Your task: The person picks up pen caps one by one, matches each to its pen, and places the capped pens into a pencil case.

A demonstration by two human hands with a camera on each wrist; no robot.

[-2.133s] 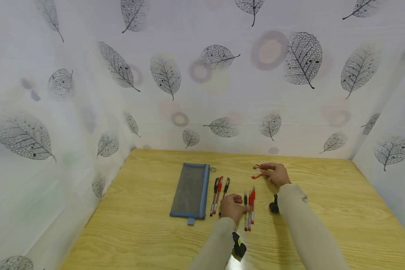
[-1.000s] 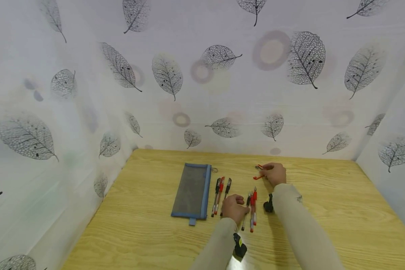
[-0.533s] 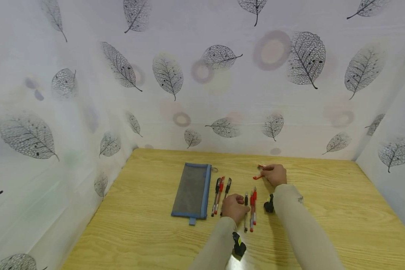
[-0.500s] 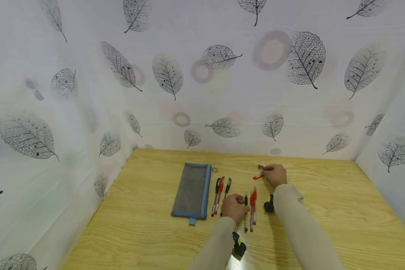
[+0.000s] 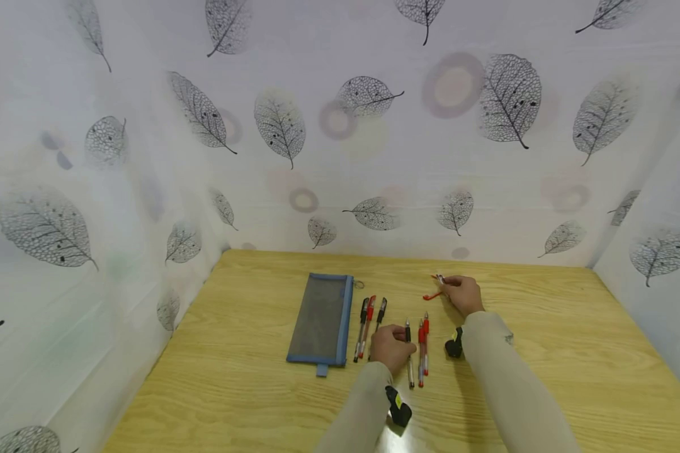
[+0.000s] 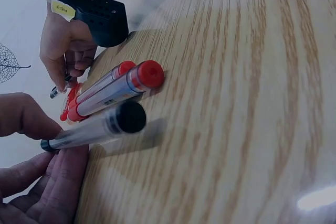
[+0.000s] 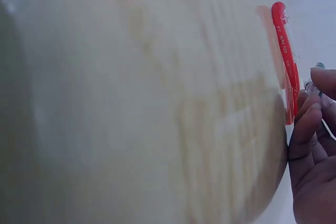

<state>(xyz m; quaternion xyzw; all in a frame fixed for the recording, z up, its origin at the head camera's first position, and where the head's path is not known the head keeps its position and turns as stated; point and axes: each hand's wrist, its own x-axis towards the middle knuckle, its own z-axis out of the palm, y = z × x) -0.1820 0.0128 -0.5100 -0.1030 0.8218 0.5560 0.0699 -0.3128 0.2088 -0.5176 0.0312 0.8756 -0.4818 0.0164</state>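
Note:
My left hand (image 5: 393, 350) pinches an uncapped black gel pen (image 5: 408, 335) between thumb and fingers. In the left wrist view this pen's clear barrel (image 6: 86, 132) ends in a black plug, raised over the table. Beside it, to the right, lie two uncapped red gel pens (image 5: 421, 352), tips pointing away. My right hand (image 5: 463, 294) pinches a small clear-and-dark pen cap (image 5: 441, 279) near the back of the table. Close to those fingertips lies a red pen cap (image 7: 285, 45); a second red cap is partly hidden behind the fingers.
Left of my left hand lie capped pens, a black one (image 5: 363, 311), a red one (image 5: 371, 308) and another black one (image 5: 381, 309). A blue-edged mesh zip pouch (image 5: 317, 321) lies flat beyond them. Leaf-printed sheeting (image 5: 340, 157) surrounds the wooden table (image 5: 232, 352).
The black pen in my left hand tilted, straightened, and now stands slightly farther left of the red pens. The cap in my right fingers has turned to point more upward.

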